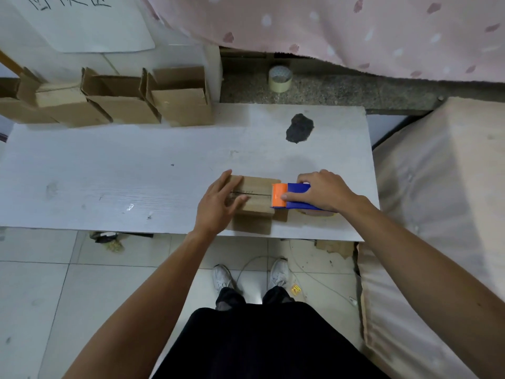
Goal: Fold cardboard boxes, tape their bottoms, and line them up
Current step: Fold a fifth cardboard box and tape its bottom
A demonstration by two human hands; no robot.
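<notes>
The main risk, as I judge it, is tape running off the seam [254, 194] of the box [257, 199]. The dispenser [295, 196] sits at the box's right edge, and a slanted pull across would make the strip miss the slit between the flaps. The box looks small and light and stands near the front edge of the desk [123, 173], so a hard pull could drag it or tip it toward the floor unless it is pressed down firmly. If that pressure eases, the flaps could also spring apart.

The box lies with its closed flaps up under the left hand [218, 203], whose fingers are straight and spread, flat on its left half. The right hand [325, 191] has its fingers curled round the dispenser's blue body, thumb by the orange roller, which touches the box's right end. Finished boxes [123, 102] stand in a row at the desk's far left, well apart from both hands
</notes>
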